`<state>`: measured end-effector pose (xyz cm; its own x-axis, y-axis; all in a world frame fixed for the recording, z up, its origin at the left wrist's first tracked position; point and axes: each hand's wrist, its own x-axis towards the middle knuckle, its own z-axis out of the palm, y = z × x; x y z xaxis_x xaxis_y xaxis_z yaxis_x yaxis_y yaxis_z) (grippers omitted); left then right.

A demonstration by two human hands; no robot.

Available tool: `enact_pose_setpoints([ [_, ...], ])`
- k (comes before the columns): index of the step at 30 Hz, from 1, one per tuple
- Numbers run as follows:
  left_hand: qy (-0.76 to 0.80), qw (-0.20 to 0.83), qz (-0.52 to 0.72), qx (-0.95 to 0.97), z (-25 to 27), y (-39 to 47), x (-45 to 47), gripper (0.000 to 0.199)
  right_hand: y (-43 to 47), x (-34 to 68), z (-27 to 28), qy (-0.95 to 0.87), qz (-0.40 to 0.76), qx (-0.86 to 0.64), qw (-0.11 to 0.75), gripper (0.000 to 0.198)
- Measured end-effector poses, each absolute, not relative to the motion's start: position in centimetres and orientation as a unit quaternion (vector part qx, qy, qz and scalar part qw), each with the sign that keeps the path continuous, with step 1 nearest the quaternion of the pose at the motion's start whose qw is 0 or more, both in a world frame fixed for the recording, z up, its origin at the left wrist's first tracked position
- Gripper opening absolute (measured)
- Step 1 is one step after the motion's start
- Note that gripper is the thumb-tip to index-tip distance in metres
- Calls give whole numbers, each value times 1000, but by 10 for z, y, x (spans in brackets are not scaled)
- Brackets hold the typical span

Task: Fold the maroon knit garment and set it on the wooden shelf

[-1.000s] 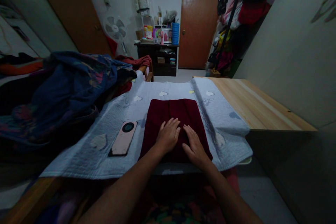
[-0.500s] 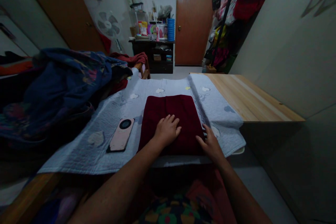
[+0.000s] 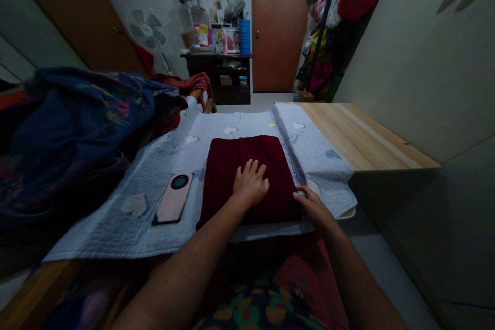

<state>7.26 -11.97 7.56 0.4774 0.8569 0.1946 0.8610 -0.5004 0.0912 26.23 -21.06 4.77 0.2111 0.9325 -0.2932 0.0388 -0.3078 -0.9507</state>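
A dark red folded cloth (image 3: 220, 180), perhaps a garment, lies as a neat rectangle in front of me. My left hand (image 3: 251, 183) rests flat on top of it, fingers slightly spread. At the cloth's right edge is my right hand (image 3: 312, 206), its thumb and index finger drawn together on that side. Beneath the cloth spreads a pale blue quilted cover (image 3: 162, 240) with heart shapes. A pink phone (image 3: 174, 201) with a round black camera ring lies face down on the cover, left of the folded cloth.
Crumpled clothes (image 3: 85, 113), blue patterned ones on top, are heaped on the left. A bare wooden board (image 3: 359, 134) extends at the right beside a pale wall. Farther back stand a fan (image 3: 147, 28), a dark cabinet (image 3: 232, 75) and a brown door (image 3: 274, 26).
My right hand's spread fingers have closed in at the cloth's right edge. My left hand has shifted slightly up the cloth and remains flat. The view has moved a little.
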Motion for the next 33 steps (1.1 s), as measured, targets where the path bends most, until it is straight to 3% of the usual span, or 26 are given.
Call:
enact_pose_setpoints([
  [8, -506, -12, -80, -859, 74, -115, 75, 50, -210, 260, 47, -406, 495, -630, 440, 47],
  [17, -499, -11, -83, -863, 73, -116, 74, 51, -217, 276, 44, -432, 491, -609, 448, 62],
  [22, -501, -5, -87, -861, 71, -116, 75, 51, -220, 265, 41, -456, 496, -578, 461, 51],
  [25, -502, -1, -90, -860, 69, -115, 75, 50, -220, 266, 40, -458, 494, -599, 434, 56],
  [28, -502, 2, -93, -860, 68, -114, 74, 51, -217, 273, 45, -486, 414, -678, 365, 55],
  [33, -501, 4, -96, -860, 68, -115, 75, 51, -192, 269, 72, -570, 144, -756, 288, 37],
])
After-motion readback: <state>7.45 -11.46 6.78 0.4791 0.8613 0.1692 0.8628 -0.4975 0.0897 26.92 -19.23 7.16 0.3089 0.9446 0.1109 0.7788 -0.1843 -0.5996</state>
